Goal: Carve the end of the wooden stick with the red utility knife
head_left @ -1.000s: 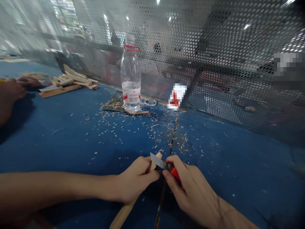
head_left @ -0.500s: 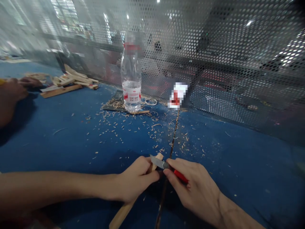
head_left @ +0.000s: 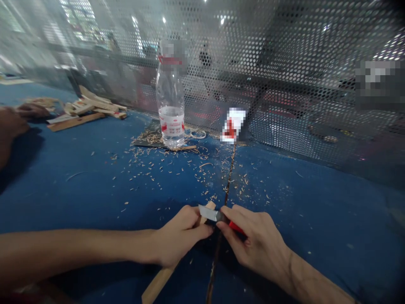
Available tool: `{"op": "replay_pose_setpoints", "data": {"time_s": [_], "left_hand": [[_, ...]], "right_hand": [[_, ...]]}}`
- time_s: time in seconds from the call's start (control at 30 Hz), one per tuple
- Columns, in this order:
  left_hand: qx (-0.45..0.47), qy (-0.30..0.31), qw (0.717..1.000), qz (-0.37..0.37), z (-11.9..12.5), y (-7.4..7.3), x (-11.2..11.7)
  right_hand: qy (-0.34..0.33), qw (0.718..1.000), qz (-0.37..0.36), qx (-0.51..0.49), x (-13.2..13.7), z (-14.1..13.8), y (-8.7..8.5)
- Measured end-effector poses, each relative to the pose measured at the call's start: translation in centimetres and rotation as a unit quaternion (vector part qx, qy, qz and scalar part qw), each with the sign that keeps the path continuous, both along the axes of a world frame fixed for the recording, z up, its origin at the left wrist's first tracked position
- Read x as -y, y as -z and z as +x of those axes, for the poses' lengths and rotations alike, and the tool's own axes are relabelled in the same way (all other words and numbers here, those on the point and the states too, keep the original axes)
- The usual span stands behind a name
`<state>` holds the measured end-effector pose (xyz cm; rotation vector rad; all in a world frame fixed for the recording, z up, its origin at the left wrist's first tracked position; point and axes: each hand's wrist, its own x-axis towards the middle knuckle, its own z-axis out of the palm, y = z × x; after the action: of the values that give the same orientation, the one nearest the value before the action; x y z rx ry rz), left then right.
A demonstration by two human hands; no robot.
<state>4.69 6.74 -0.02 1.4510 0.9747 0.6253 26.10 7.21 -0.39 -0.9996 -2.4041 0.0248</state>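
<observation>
My left hand (head_left: 180, 236) is wrapped round a pale wooden stick (head_left: 160, 283), whose long end slants down toward the lower edge of the view. Its short upper end pokes out above my thumb. My right hand (head_left: 257, 238) grips a utility knife (head_left: 210, 213) with a red handle, part of it hidden by my fingers. The flat metal blade lies across the stick's upper end, just beyond my left thumb. Wood shavings (head_left: 209, 196) are scattered on the blue table right in front of both hands.
On the blue table (head_left: 104, 198) stands a water bottle (head_left: 171, 122) beside a dark sheet covered with shavings. A blurred phone-like panel (head_left: 233, 126) leans on the perforated metal screen (head_left: 284, 84). Wood strips (head_left: 91, 107) are piled at left, near another person's hands (head_left: 19, 118).
The blade has turned slightly on the stick's upper end, and less of the red handle shows. The view has shifted a little, moving the bottle and wood pile left. Both grips stay the same.
</observation>
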Motion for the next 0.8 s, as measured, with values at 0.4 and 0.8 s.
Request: {"op": "replay_pose_setpoints", "data": {"time_s": [0.4,0.8], "left_hand": [[0.051,-0.039,0.997,-0.035,-0.4,0.4,-0.5],[-0.043,-0.008,0.999,0.022,-0.1,0.0,-0.5]], "right_hand": [[-0.019,0.996,0.028,-0.088,-1.4,1.2,0.3],[-0.036,0.998,-0.02,-0.046,-0.8,-0.1,0.7]]}}
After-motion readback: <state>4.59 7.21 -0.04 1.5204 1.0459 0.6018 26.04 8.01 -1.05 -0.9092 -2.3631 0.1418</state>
